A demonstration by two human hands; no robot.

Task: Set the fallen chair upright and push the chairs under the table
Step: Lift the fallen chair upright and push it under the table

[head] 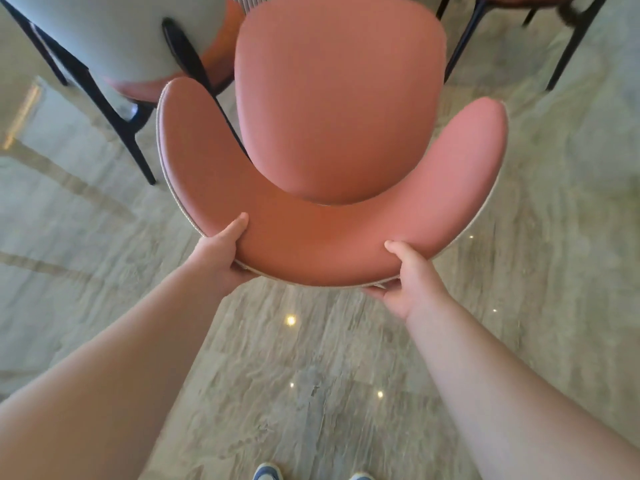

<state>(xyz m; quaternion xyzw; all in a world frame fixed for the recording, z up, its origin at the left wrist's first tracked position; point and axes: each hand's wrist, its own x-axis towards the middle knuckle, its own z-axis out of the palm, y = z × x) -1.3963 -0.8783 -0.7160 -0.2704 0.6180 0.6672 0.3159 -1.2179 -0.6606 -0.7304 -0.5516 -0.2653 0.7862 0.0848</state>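
A glossy, grey-veined stone floor (311, 368) fills the near half of the view, with small ceiling lights mirrored in it. The left hand (221, 251) has a clenched grip on the near left part of the pink chair's curved backrest (277, 244), thumb lying on the pink inner face and the fingers wrapped behind the pale outer edge. The right hand (412, 282) clasps the same backrest just to the right, thumb on top and fingers underneath. Both bare forearms reach in from the near edge. The pink chair (339, 109) stands upright in the middle of the scene, its rounded seat pointing away toward the far side. To the far left is a second chair (114, 39), showing a pale grey back and black legs, close beside the pink one. At the far right are more black legs (571, 46), probably of a third chair, though motion blur leaves that unclear. Two shoe tips (268, 472) show at the near edge.
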